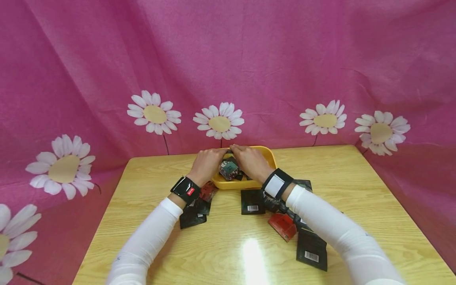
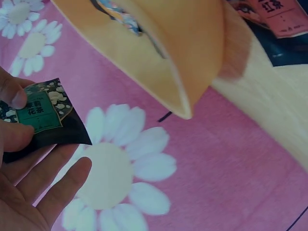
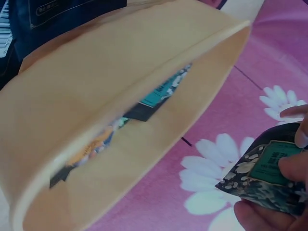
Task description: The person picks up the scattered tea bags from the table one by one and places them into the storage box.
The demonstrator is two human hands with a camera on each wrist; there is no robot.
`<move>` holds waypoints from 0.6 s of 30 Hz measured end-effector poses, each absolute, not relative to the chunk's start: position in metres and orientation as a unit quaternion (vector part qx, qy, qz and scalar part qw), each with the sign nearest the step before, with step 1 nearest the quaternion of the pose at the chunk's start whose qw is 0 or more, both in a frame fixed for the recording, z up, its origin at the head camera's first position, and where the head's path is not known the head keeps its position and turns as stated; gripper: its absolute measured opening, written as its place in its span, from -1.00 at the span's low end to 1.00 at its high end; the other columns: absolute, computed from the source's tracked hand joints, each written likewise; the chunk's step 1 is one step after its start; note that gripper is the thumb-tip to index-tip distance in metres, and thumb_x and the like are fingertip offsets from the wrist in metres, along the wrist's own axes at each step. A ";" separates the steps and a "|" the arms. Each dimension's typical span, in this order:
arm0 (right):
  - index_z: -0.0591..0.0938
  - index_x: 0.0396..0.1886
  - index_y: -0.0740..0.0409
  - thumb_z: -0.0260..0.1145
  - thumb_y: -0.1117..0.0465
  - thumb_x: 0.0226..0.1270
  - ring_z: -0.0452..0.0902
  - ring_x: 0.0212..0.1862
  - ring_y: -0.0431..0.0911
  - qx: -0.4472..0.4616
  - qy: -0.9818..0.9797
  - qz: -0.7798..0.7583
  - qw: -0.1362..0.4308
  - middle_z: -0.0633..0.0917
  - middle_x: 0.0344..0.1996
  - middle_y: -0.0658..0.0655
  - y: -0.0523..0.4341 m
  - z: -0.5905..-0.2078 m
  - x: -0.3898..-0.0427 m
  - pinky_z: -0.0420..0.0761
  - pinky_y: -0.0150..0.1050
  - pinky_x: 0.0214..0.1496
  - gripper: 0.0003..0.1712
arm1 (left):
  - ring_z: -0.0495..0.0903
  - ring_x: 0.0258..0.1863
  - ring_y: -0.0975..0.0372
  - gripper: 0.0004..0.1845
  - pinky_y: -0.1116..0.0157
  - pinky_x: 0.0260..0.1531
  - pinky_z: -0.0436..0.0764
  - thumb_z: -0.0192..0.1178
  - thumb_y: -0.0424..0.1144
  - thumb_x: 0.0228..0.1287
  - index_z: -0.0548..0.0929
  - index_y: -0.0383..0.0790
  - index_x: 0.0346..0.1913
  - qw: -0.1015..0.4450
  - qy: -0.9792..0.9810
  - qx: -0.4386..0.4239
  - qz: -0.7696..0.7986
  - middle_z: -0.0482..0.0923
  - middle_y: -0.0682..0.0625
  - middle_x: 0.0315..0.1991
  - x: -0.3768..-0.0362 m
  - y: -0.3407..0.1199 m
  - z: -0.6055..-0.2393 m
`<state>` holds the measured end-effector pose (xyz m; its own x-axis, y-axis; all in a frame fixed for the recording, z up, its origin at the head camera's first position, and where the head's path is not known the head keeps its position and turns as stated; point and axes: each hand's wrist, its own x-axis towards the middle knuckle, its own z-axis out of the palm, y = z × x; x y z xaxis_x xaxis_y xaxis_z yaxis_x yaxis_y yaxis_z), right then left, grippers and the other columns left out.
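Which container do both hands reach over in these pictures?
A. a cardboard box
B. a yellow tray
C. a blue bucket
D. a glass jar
B: in the head view the left hand and the right hand meet over the yellow tray, which holds small packets, at the far edge of the wooden table.
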<state>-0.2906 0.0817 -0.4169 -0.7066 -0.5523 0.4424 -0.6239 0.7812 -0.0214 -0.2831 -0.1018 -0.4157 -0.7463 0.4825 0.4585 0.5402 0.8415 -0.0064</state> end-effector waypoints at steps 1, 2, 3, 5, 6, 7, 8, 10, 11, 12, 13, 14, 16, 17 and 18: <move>0.60 0.19 0.23 0.14 0.24 0.49 0.72 -0.03 0.07 0.316 -0.921 0.082 0.213 0.70 0.10 0.19 0.080 -0.420 -0.294 0.71 -0.06 -0.11 -0.64 | 0.73 -0.33 0.07 -0.69 0.08 -0.44 0.66 0.16 -0.36 0.34 0.69 -0.09 0.09 0.219 -0.936 -0.267 -0.073 0.76 -0.03 -0.22 -0.287 -0.102 -0.418; 0.61 0.18 0.24 0.14 0.24 0.48 0.72 -0.05 0.07 0.314 -0.921 0.081 0.215 0.71 0.09 0.19 0.079 -0.424 -0.297 0.71 -0.06 -0.13 -0.64 | 0.73 -0.31 0.07 -0.70 0.07 -0.42 0.66 0.14 -0.34 0.37 0.69 -0.09 0.09 0.213 -0.938 -0.260 -0.081 0.76 -0.02 -0.20 -0.291 -0.102 -0.421; 0.61 0.18 0.23 0.15 0.24 0.48 0.74 -0.10 0.06 0.312 -0.921 0.078 0.218 0.72 0.07 0.19 0.077 -0.429 -0.301 0.71 -0.06 -0.17 -0.64 | 0.73 -0.29 0.07 -0.71 0.07 -0.40 0.66 0.11 -0.32 0.41 0.69 -0.08 0.09 0.207 -0.941 -0.252 -0.089 0.76 -0.02 -0.19 -0.294 -0.102 -0.424; 0.62 0.13 0.22 0.15 0.25 0.47 0.74 -0.21 0.06 0.308 -0.921 0.078 0.224 0.76 -0.04 0.17 0.076 -0.438 -0.307 0.71 -0.06 -0.26 -0.67 | 0.73 -0.26 0.08 -0.71 0.08 -0.37 0.67 0.07 -0.30 0.45 0.69 -0.06 0.10 0.197 -0.945 -0.241 -0.103 0.76 0.00 -0.15 -0.301 -0.102 -0.431; 0.63 0.11 0.20 0.15 0.26 0.47 0.74 -0.26 0.06 0.306 -0.921 0.078 0.227 0.77 -0.10 0.16 0.076 -0.442 -0.310 0.70 -0.06 -0.30 -0.70 | 0.73 -0.25 0.08 -0.72 0.07 -0.36 0.67 0.06 -0.30 0.46 0.69 -0.05 0.09 0.193 -0.946 -0.237 -0.106 0.76 0.00 -0.14 -0.304 -0.102 -0.435; 0.63 0.09 0.19 0.15 0.27 0.47 0.73 -0.30 0.06 0.305 -0.921 0.080 0.228 0.77 -0.15 0.16 0.075 -0.447 -0.313 0.69 -0.05 -0.34 -0.71 | 0.73 -0.25 0.07 -0.73 0.06 -0.36 0.67 0.06 -0.29 0.46 0.69 -0.03 0.07 0.190 -0.947 -0.234 -0.108 0.76 0.00 -0.14 -0.306 -0.103 -0.438; 0.63 0.06 0.18 0.15 0.27 0.47 0.72 -0.33 0.06 0.304 -0.922 0.079 0.227 0.77 -0.20 0.15 0.075 -0.451 -0.315 0.68 -0.04 -0.37 -0.74 | 0.73 -0.24 0.07 -0.73 0.05 -0.35 0.67 0.07 -0.29 0.46 0.69 -0.01 0.07 0.185 -0.949 -0.233 -0.108 0.76 0.00 -0.14 -0.308 -0.103 -0.442; 0.62 0.04 0.16 0.14 0.28 0.47 0.71 -0.33 0.08 0.299 -0.926 0.078 0.217 0.75 -0.22 0.13 0.075 -0.457 -0.318 0.67 -0.02 -0.38 -0.76 | 0.73 -0.25 0.04 -0.72 0.03 -0.36 0.66 0.09 -0.31 0.43 0.67 0.02 0.08 0.174 -0.951 -0.233 -0.104 0.75 -0.02 -0.15 -0.311 -0.104 -0.449; 0.62 0.05 0.16 0.13 0.30 0.46 0.71 -0.31 0.09 0.297 -0.928 0.076 0.210 0.75 -0.20 0.14 0.074 -0.460 -0.319 0.67 0.00 -0.36 -0.74 | 0.73 -0.25 0.03 -0.72 0.02 -0.36 0.66 0.11 -0.32 0.41 0.65 0.02 0.07 0.168 -0.952 -0.234 -0.098 0.75 -0.03 -0.15 -0.312 -0.104 -0.453; 0.62 0.09 0.15 0.12 0.31 0.46 0.71 -0.26 0.10 0.296 -0.931 0.071 0.200 0.74 -0.13 0.13 0.074 -0.463 -0.320 0.68 0.00 -0.32 -0.71 | 0.73 -0.25 0.01 -0.70 0.01 -0.35 0.66 0.13 -0.34 0.38 0.64 0.02 0.09 0.162 -0.954 -0.235 -0.091 0.75 -0.04 -0.15 -0.313 -0.104 -0.456; 0.61 0.13 0.15 0.12 0.32 0.45 0.71 -0.22 0.11 0.295 -0.935 0.067 0.186 0.73 -0.06 0.14 0.073 -0.466 -0.320 0.69 0.01 -0.27 -0.67 | 0.73 -0.26 0.00 -0.69 0.01 -0.35 0.66 0.15 -0.36 0.35 0.63 0.01 0.09 0.156 -0.955 -0.236 -0.086 0.74 -0.06 -0.15 -0.314 -0.104 -0.459; 0.61 0.16 0.15 0.11 0.34 0.44 0.71 -0.17 0.11 0.294 -0.938 0.060 0.173 0.71 0.01 0.13 0.072 -0.468 -0.321 0.69 0.01 -0.22 -0.64 | 0.72 -0.27 -0.01 -0.66 0.00 -0.35 0.66 0.17 -0.37 0.32 0.63 0.00 0.10 0.149 -0.957 -0.237 -0.081 0.74 -0.07 -0.16 -0.314 -0.104 -0.462; 0.57 0.25 0.12 0.11 0.36 0.42 0.69 -0.09 0.12 0.292 -0.945 0.048 0.143 0.67 0.13 0.11 0.072 -0.472 -0.321 0.69 0.02 -0.17 -0.57 | 0.72 -0.28 -0.03 -0.67 0.00 -0.34 0.66 0.19 -0.40 0.28 0.64 -0.05 0.06 0.140 -0.958 -0.242 -0.068 0.74 -0.10 -0.18 -0.315 -0.104 -0.468; 0.56 0.27 0.11 0.11 0.37 0.40 0.69 -0.07 0.12 0.292 -0.946 0.043 0.130 0.65 0.17 0.10 0.072 -0.475 -0.321 0.70 0.03 -0.16 -0.54 | 0.72 -0.27 -0.03 -0.68 -0.01 -0.31 0.66 0.18 -0.41 0.27 0.64 -0.07 0.05 0.137 -0.958 -0.245 -0.062 0.74 -0.11 -0.18 -0.316 -0.104 -0.471; 0.55 0.29 0.09 0.12 0.38 0.39 0.68 -0.05 0.12 0.293 -0.948 0.039 0.119 0.63 0.21 0.09 0.072 -0.477 -0.321 0.70 0.03 -0.17 -0.51 | 0.71 -0.26 -0.04 -0.69 0.00 -0.29 0.66 0.18 -0.42 0.27 0.65 -0.08 0.04 0.136 -0.957 -0.248 -0.059 0.74 -0.12 -0.18 -0.317 -0.104 -0.474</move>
